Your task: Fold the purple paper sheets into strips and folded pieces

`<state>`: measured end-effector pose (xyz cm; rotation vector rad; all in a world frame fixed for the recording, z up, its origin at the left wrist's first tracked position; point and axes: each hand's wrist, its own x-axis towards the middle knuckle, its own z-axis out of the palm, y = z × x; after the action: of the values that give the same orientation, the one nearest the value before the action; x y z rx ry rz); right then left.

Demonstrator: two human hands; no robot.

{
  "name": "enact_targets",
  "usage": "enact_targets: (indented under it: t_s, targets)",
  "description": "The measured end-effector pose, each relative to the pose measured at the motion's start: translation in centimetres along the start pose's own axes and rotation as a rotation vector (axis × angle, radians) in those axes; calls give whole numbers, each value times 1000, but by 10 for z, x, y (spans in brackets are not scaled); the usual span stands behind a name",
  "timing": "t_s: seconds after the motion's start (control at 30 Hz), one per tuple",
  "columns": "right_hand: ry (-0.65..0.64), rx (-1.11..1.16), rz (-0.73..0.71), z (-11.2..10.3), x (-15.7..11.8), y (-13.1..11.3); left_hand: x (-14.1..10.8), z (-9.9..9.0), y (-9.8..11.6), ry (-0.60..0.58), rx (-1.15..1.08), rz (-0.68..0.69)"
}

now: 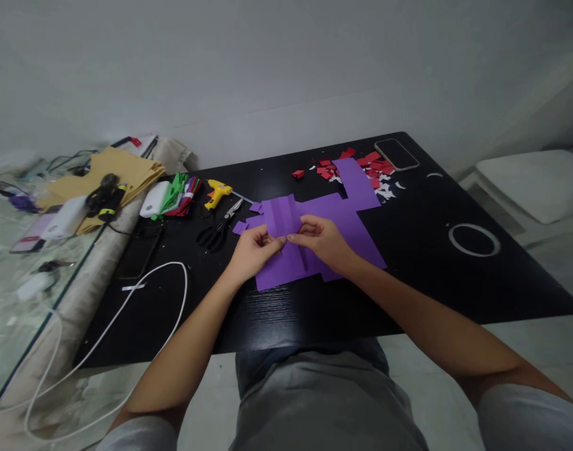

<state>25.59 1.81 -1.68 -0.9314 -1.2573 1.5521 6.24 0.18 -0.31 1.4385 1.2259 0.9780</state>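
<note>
Both hands hold a creased strip of purple paper (281, 212) above larger purple sheets. My left hand (254, 252) pinches its left edge, with thumb and fingers closed. From the other side my right hand (324, 241) grips the strip, the two thumbs nearly meeting at its near part. Underneath lie flat purple sheets (357, 235), partly covered by the hands and the strip. A few small purple pieces (241, 227) are just left of the sheets. Beside them rest black-handled scissors (215, 233) and a yellow glue gun (217, 193).
Red paper scraps (378, 164) and white bits lie near a phone (396, 154) at the back right. On the left are another phone (140, 252), a white cable (185, 282), green and red bundles (174, 195) and yellow paper (108, 172). A white ring (474, 240) is on the right.
</note>
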Motion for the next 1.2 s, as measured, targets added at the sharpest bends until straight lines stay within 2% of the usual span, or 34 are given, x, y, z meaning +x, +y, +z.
enact_targets:
  t_s: [0.23,0.43,0.57,0.63,0.73,0.8,1.0,1.2]
  targets:
    - [-10,-30,-3,-1,2,3,2,0,-3,-11,14,-7]
    - [79,21,54,-2,5,7,4,-3,-5,-16,24,4]
    - [71,-20,51,-2,4,6,5,-2,-7,-43,-4,3]
    - [53,-45,44,-3,3,5,5,-1,-7,-3,-17,35]
    - [31,-86,33,-5,4,5,5,-3,-4,138,-22,106]
    - [26,-117,21,-8,6,5,5,-6,-1,188,-47,118]
    - [-4,-193,0,-17,12,5,6,-14,1,21,-117,-2]
    - [-15,-207,-54,-19,13,4,6,-11,-2,21,-140,-18]
